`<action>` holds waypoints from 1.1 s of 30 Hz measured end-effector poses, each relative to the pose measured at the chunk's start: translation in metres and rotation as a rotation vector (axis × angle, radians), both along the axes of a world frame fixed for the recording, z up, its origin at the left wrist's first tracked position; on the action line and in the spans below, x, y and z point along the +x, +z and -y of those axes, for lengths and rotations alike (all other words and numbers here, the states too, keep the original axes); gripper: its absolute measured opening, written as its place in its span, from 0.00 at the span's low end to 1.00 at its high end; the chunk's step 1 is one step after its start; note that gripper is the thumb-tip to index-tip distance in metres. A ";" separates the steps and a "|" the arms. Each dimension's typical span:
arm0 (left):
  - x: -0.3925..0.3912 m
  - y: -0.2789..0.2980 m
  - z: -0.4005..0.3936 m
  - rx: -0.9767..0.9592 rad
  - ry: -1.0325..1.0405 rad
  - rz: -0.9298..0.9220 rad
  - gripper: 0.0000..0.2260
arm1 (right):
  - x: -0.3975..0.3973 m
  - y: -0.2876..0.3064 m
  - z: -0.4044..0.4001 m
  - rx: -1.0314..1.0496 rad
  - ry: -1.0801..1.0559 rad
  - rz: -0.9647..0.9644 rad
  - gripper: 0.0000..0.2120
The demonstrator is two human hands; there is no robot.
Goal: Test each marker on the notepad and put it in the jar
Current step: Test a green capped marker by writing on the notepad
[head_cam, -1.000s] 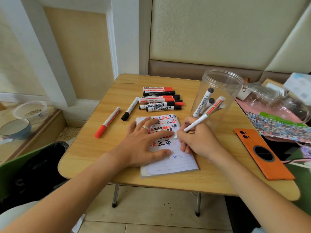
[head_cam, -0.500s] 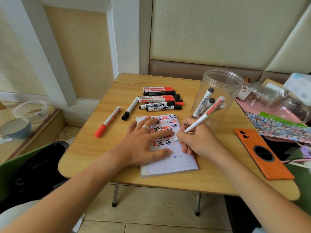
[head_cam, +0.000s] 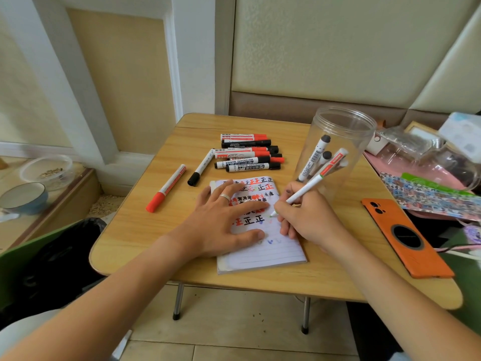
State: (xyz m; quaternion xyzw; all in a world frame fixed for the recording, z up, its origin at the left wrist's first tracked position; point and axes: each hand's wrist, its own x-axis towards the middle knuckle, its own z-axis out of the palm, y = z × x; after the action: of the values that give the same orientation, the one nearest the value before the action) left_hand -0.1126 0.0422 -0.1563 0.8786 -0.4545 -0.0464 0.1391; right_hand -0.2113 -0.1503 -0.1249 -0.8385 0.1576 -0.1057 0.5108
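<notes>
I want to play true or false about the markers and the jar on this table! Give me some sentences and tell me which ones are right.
1. The right hand holds a marker with its tip on the notepad. True.
2. The jar is lying on its side. False: it stands upright, with its mouth open.
3. The left hand lies flat on the notepad. True.
4. The jar has no markers in it. False: a few markers stand inside.
5. The orange phone sits on top of the notepad. False: it lies on the table, to the right of the notepad.
</notes>
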 end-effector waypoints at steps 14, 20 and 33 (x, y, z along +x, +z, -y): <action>-0.001 0.000 0.000 -0.003 0.005 0.008 0.32 | -0.002 0.000 -0.002 -0.035 0.041 0.010 0.07; -0.001 0.000 0.000 -0.004 0.003 0.013 0.32 | -0.002 0.002 -0.003 -0.032 0.048 -0.017 0.07; 0.001 -0.005 -0.001 -0.100 -0.052 0.066 0.29 | -0.003 0.002 -0.003 -0.070 0.048 -0.007 0.08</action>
State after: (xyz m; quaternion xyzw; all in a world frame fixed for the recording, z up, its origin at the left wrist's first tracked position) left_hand -0.1118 0.0429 -0.1609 0.8594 -0.4834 0.0019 0.1664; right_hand -0.2138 -0.1468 -0.1232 -0.8598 0.1351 -0.0960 0.4830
